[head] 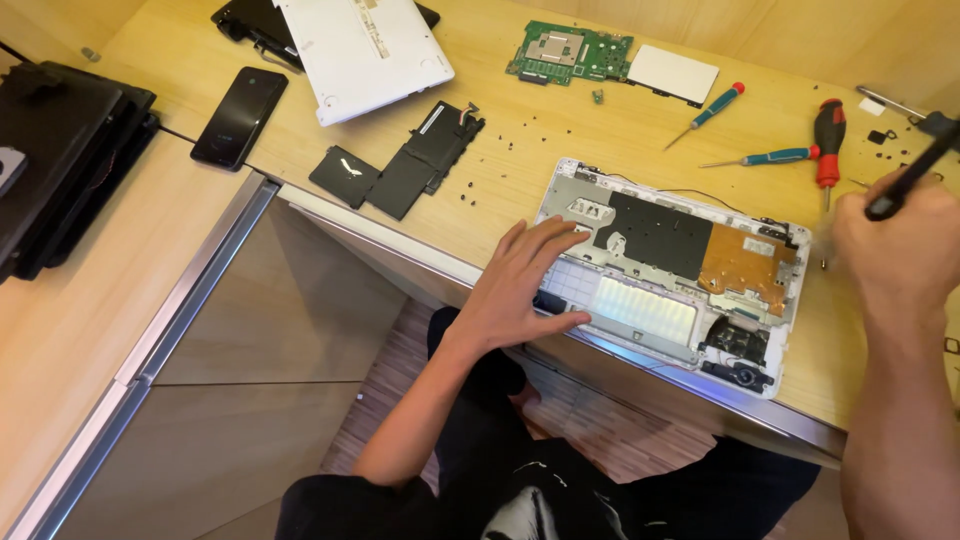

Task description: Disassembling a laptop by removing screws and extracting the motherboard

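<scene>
The left hand (525, 285) lies flat and spread, fingers wide, on the left end of an opened laptop base (672, 272), holding nothing. The right hand (893, 255) is closed in a fist round a slim black tool (912, 175), just off the base's right end; the hand is somewhat blurred.

The surface is a pale wooden desk (560, 130) with a metal front edge. To the left a second wooden top meets it at a corner, and wood-look flooring shows below between them. The person sits at the desk in dark clothes.

The base sits at the near edge of the desk, right of centre. Its long axis runs left to right, tilted slightly so the right end lies nearer the person. Its inside faces up: a black sheet, a copper-coloured patch and a pale rectangular panel show in the white shell.

Behind it, small dark screws (520, 135) are scattered over the wood. A green circuit board (568, 52) and a white plate (672, 72) lie at the back. Two teal-handled screwdrivers (765, 157) and a red-and-black one (828, 145) lie right of those, near the right hand. A flat black battery pack (415, 165) lies left of the base, well apart from it. A white laptop cover (362, 50) rests further back over something black, a black phone (240, 115) lies at the desk's left edge, and a black device (65, 150) occupies the side top. Nothing lies between the hands and the base.
</scene>
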